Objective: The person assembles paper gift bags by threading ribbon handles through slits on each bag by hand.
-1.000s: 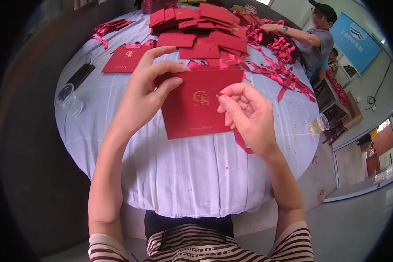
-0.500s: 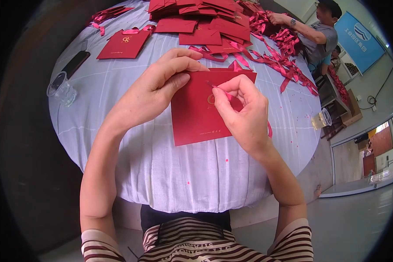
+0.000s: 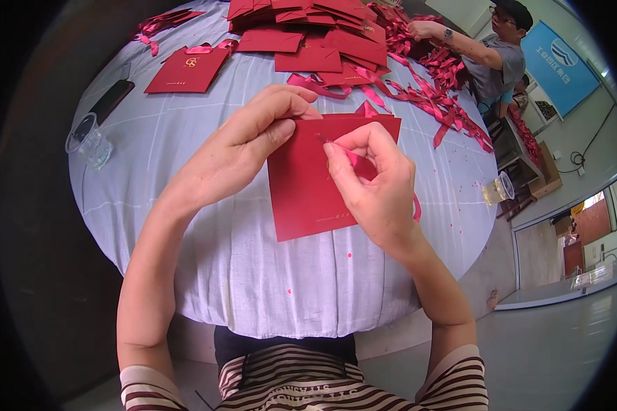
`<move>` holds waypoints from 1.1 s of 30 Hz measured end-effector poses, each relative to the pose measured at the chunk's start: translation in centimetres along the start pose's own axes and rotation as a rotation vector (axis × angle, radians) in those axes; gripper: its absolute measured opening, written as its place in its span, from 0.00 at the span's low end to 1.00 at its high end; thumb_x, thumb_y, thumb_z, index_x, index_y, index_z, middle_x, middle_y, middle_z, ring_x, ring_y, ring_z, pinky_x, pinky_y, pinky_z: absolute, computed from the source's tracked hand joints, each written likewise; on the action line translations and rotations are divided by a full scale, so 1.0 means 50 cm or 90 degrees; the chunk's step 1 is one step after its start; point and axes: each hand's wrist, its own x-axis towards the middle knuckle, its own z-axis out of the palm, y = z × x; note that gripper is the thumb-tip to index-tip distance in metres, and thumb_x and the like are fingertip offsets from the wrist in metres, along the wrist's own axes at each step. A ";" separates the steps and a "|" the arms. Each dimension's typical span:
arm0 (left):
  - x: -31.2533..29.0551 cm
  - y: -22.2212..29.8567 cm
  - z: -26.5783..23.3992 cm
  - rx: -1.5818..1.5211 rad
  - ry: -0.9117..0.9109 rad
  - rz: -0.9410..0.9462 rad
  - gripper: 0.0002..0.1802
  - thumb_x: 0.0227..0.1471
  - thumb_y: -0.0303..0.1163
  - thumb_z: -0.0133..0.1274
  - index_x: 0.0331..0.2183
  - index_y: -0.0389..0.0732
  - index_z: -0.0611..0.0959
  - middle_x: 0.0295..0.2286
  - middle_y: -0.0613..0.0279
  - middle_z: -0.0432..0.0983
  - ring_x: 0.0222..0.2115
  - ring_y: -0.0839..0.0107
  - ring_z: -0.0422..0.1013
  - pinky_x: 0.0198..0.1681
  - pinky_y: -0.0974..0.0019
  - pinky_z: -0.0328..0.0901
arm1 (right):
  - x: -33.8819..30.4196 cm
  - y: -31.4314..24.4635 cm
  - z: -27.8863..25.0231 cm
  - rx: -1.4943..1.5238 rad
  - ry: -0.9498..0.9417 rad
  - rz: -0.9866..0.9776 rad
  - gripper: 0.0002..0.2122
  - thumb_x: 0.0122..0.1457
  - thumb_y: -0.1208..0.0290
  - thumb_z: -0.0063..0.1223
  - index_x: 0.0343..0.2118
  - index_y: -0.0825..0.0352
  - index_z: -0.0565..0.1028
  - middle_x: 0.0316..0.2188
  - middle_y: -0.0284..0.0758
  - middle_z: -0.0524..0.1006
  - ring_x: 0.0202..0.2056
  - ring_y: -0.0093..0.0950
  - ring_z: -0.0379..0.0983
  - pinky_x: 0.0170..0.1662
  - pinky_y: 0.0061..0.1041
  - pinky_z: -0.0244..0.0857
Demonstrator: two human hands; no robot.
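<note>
A flat red paper gift bag [image 3: 305,185] with gold print is held up over the near half of the table. My left hand [image 3: 257,137] grips its upper left corner, thumb on the front and fingers behind the top edge. In front of the bag, my right hand [image 3: 373,181] pinches a pink ribbon [image 3: 353,156] between thumb and forefinger. The ribbon's narrow dark tip points at the bag's front, near the top edge. Whether that tip has entered a hole is too small to tell. More pink ribbon shows behind the top edge and beside my right wrist.
A white cloth covers the round table [image 3: 206,274]. Stacked red bags [image 3: 308,41] and loose ribbons [image 3: 445,103] lie at the far side. One finished-looking bag [image 3: 185,72], a phone [image 3: 111,103] and a plastic cup [image 3: 89,144] sit left; another cup [image 3: 498,188] stands right. A person [image 3: 493,58] handles ribbons.
The bag's lower edge has dropped slightly in view. My right hand has shifted a little left with the ribbon, its tip still near the bag's top. My left hand keeps its corner grip.
</note>
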 end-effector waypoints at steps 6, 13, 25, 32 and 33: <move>0.003 -0.002 0.014 0.074 0.026 0.077 0.10 0.57 0.25 0.40 0.41 0.39 0.73 0.52 0.60 0.62 0.49 0.73 0.62 0.49 0.72 0.58 | -0.006 -0.002 0.002 -0.068 0.020 -0.045 0.05 0.52 0.80 0.56 0.27 0.71 0.70 0.21 0.30 0.73 0.24 0.15 0.70 0.21 0.15 0.65; -0.007 0.016 0.034 0.055 0.084 0.094 0.15 0.47 0.14 0.49 0.38 0.38 0.75 0.48 0.59 0.60 0.43 0.71 0.64 0.43 0.72 0.61 | -0.014 -0.008 0.005 -0.115 0.059 -0.082 0.07 0.51 0.79 0.58 0.26 0.69 0.69 0.17 0.31 0.71 0.17 0.14 0.66 0.16 0.17 0.58; -0.021 0.084 0.050 0.529 0.161 0.182 0.16 0.37 0.18 0.56 0.34 0.41 0.78 0.29 0.64 0.73 0.33 0.62 0.63 0.40 0.62 0.56 | -0.024 -0.025 -0.005 -0.143 0.088 -0.153 0.08 0.49 0.80 0.59 0.25 0.68 0.68 0.12 0.31 0.65 0.12 0.21 0.62 0.15 0.22 0.56; -0.030 0.088 0.036 0.440 0.129 0.100 0.18 0.38 0.18 0.55 0.37 0.39 0.79 0.27 0.62 0.75 0.30 0.63 0.63 0.40 0.63 0.56 | -0.029 -0.025 -0.002 -0.125 0.080 -0.146 0.09 0.49 0.80 0.59 0.25 0.68 0.68 0.13 0.31 0.66 0.12 0.21 0.63 0.15 0.22 0.56; -0.030 0.078 0.031 0.395 0.115 0.094 0.18 0.40 0.18 0.55 0.38 0.39 0.79 0.28 0.61 0.75 0.30 0.63 0.63 0.40 0.64 0.57 | -0.029 -0.023 -0.002 -0.120 0.085 -0.146 0.08 0.49 0.80 0.59 0.25 0.68 0.68 0.13 0.31 0.67 0.12 0.21 0.63 0.15 0.22 0.56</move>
